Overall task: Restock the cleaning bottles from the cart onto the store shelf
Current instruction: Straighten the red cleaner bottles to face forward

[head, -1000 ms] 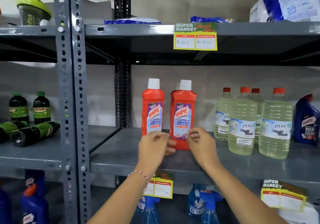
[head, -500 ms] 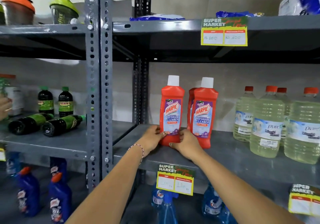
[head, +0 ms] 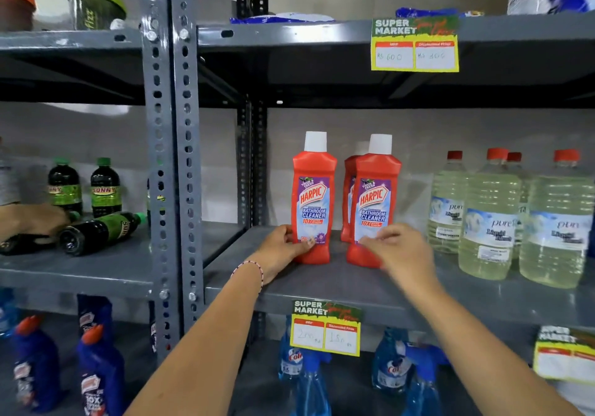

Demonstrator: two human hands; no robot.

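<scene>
half a second back both hands were on the left harpic bottle (head: pixel 313 199). now only the left hand (head: pixel 283 248) cups its base, and the right hand (head: pixel 399 251) has slid to its neighbour bottle (head: pixel 373 203), fingers loose. facing-up stage, both upright on the shelf (head: pixel 322 283).

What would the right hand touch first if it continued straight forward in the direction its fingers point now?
Most likely the right red Harpic bottle: the right hand sits just before its lower label, fingers pointing at it. Whether they touch already is unclear.
</scene>
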